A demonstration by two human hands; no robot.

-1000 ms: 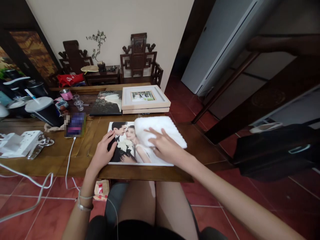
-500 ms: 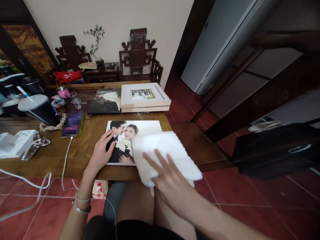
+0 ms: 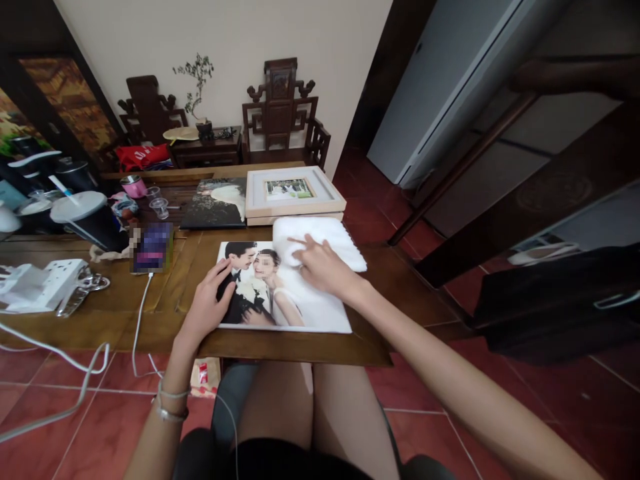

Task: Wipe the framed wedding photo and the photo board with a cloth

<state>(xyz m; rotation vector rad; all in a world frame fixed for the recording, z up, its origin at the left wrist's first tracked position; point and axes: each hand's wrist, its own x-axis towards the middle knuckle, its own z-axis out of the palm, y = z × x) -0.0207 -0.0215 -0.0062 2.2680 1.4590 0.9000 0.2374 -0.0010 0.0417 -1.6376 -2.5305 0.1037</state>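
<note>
A glossy wedding photo panel (image 3: 250, 293) lies flat on the wooden table in front of me. My left hand (image 3: 210, 297) rests on its left edge, fingers stretched out and thumb apart on the surface. A folded white towel (image 3: 345, 250) covers the panel's upper right corner and reaches past its top and right edges. On top of the towel is my right hand (image 3: 320, 263), pressing it down with its fingers partly bent into the cloth. The towel hides that corner of the photo.
Pale framed pictures (image 3: 300, 213) are stacked behind the panel, with a dark photo panel (image 3: 213, 210) beside them. To the left are a charging phone (image 3: 155, 250), a power strip (image 3: 60, 283), a lidded cup with straw (image 3: 85, 213) and loose white cables (image 3: 100, 367).
My right hand has carried the towel up and away from me, from the lower right to the upper right corner. The lower right of the photo now shows. My left hand stays on the edge.
</note>
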